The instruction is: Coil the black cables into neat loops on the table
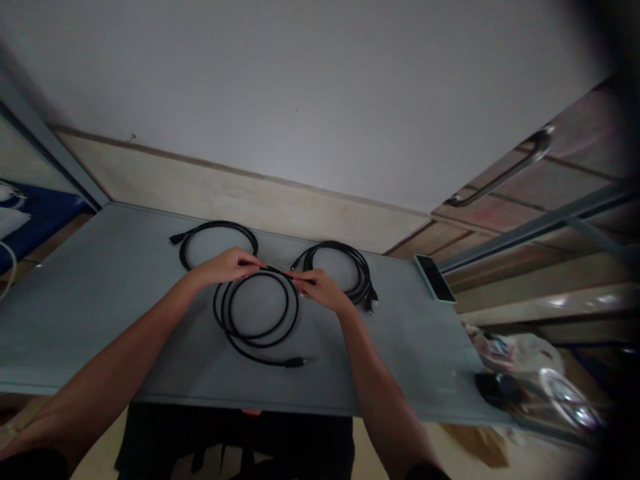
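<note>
A black cable (260, 345) lies partly looped on the grey table, with one plug (295, 362) near the front and another plug (176, 239) at the back left. My left hand (233, 265) pinches the cable at the top of its loops. Close by on the right, my right hand (320, 288) pinches the same cable, so a short stretch runs between the two hands. Just behind my right hand rests a second black cable (364, 270), wound into a coil, its plugs at the right side. The fingers partly cover the held cable.
The grey table (400, 360) stands against a pale wall. A phone (435, 279) lies at its back right. Along the right edge are a dark object (493, 389) and a clear container (565, 397). A metal handle (505, 175) juts out at the upper right.
</note>
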A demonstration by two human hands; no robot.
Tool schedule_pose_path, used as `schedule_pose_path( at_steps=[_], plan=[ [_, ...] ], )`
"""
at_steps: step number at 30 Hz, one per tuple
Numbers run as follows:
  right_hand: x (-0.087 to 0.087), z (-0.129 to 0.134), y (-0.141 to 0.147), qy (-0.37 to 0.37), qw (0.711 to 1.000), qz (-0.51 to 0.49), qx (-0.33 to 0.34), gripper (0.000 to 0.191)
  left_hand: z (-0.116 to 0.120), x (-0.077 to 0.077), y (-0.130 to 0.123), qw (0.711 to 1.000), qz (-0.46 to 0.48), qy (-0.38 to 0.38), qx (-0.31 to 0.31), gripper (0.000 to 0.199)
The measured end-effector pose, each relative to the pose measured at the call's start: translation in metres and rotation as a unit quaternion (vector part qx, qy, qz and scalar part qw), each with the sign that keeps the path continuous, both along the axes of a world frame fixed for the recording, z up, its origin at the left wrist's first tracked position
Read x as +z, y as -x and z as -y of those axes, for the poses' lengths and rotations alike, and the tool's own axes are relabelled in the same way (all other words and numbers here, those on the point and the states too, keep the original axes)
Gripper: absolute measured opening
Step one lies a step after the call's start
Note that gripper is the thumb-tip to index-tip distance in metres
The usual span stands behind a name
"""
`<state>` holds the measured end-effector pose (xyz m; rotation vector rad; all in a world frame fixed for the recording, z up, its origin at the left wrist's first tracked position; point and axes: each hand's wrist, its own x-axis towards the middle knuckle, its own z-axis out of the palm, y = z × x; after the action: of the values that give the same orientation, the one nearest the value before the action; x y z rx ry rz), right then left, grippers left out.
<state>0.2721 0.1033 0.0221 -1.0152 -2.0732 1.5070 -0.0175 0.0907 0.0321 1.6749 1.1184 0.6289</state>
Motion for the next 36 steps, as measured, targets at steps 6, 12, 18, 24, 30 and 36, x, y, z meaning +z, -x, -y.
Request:
schedule_pose_path(
  at_steps=[6, 12, 18, 24, 30, 36],
  plan=[
    [0.005, 0.001, -0.011, 0.173, 0.981, -0.029, 0.084, 0.049, 0.006, 0.009, -0.002, 0.998, -0.013, 0.014, -0.065, 0.027],
    [0.004, -0.006, -0.02, 0.167, 0.982, -0.071, 0.046, 0.047, 0.007, 0.01, -0.003, 0.998, -0.007, 0.058, -0.022, 0.035],
    [0.003, -0.001, -0.01, 0.182, 0.977, -0.076, 0.084, 0.055, 0.006, 0.003, -0.008, 0.999, -0.01, 0.043, -0.026, 0.033],
    [-0.003, 0.009, 0.009, 0.2, 0.97, -0.112, 0.083, 0.056, 0.007, -0.002, -0.014, 0.999, -0.001, 0.016, -0.047, 0.033],
    [-0.012, -0.002, 0.005, 0.189, 0.974, -0.124, 0.008, 0.048, 0.008, 0.006, -0.011, 0.998, -0.008, 0.045, -0.037, 0.038],
    [-0.001, -0.027, -0.055, 0.146, 0.974, -0.148, -0.093, 0.033, 0.004, 0.009, 0.003, 0.995, 0.022, 0.095, -0.015, 0.041]
  ],
)
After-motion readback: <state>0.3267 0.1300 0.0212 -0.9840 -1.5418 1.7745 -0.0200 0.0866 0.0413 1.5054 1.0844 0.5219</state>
